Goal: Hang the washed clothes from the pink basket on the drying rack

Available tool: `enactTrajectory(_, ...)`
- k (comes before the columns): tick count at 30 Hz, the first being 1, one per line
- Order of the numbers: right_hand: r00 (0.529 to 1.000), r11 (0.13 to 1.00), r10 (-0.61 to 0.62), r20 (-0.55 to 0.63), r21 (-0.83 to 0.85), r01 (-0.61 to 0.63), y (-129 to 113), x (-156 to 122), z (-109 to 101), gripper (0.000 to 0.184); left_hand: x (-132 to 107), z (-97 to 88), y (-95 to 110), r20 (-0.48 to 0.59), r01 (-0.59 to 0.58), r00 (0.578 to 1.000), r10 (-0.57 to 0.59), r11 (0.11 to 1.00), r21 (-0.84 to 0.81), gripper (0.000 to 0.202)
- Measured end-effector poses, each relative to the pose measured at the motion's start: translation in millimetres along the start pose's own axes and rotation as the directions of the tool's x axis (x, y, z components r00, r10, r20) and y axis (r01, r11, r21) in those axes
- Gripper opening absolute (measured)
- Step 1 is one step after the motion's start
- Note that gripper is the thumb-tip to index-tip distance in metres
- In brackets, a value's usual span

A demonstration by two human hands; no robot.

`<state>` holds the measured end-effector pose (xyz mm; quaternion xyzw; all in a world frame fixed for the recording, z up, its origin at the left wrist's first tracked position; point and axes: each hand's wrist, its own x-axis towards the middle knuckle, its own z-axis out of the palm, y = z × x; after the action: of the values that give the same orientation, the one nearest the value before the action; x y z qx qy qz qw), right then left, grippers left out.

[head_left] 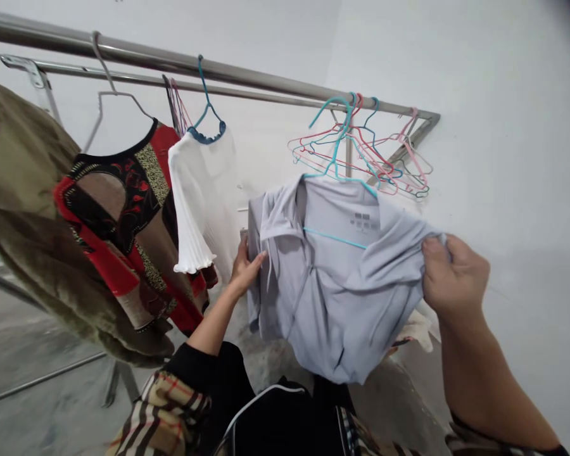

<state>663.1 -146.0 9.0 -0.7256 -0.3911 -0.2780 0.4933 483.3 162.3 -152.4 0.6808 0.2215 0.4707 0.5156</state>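
A pale grey collared shirt (332, 285) hangs on a turquoise hanger (337, 149) whose hook is at the metal rail (247, 71). My left hand (246, 266) grips the shirt's left edge near the collar, fingers closed on the cloth. At the shirt's right shoulder my right hand (453, 278) pinches the bunched fabric. The lower part of the shirt sags between my hands.
On the rail to the left hang a white ruffled top (202, 202), a red, black and brown patterned top (123, 221) and an olive garment (23, 209). Several bare coloured hangers (384, 158) cluster at the rail's right end. Dark and plaid clothes (247, 411) lie below.
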Motion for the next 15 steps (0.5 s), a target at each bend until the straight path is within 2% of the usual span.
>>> enactTrajectory(3,0.992,0.996,-0.092,-0.086,-0.018,0.091,-24,36,22,0.038,-11,5.2,-20,0.123,0.236,0.962,-0.244,0.969,0.078,0.07)
enactTrajectory(7,0.974,0.98,-0.201,-0.103,-0.021,0.2,-51,86,64,0.04,-21,8.4,-41,0.15,0.273,0.946,-0.287,0.956,0.109,0.058)
enactTrajectory(11,0.991,0.981,-0.136,-0.003,-0.139,0.134,-80,123,107,0.042,-21,0.7,-53,0.059,0.31,0.945,-0.321,0.94,0.14,0.048)
enactTrajectory(15,0.996,0.983,-0.071,0.049,-0.163,0.078,-104,136,148,0.029,-21,-11.1,-58,-0.075,0.309,0.951,-0.3,0.938,0.16,0.04)
